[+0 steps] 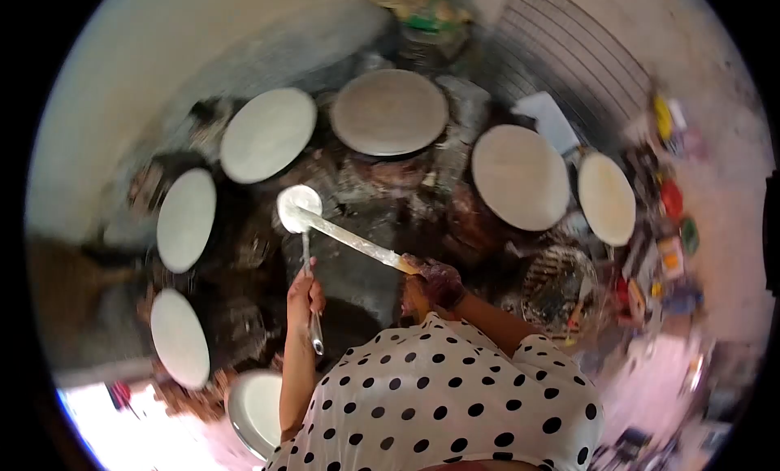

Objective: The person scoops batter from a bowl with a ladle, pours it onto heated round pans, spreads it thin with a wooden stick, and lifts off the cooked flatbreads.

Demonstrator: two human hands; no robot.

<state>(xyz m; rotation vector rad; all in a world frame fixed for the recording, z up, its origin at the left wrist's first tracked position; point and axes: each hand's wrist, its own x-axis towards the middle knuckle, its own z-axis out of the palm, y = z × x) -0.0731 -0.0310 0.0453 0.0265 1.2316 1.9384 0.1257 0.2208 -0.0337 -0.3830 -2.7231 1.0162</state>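
My left hand (304, 295) is wrapped round the metal handle of a ladle (315, 334), whose bowl end is at a round white shape coated in pale batter. My right hand (439, 282) grips a long flat stick (353, 241) smeared with white batter. The stick's far end rests on or in the white round end (299, 208), above my left hand. Beyond my hands, a brown round griddle (390, 112) stands at the back centre, and a griddle covered in pale batter (269, 135) stands to its left.
More round pale griddles stand at the left (187, 221), lower left (179, 338), right (520, 177) and far right (607, 199). A bowl of white batter (258, 410) is at lower left. A wire basket (558, 288) and a wire rack (561, 48) are at right.
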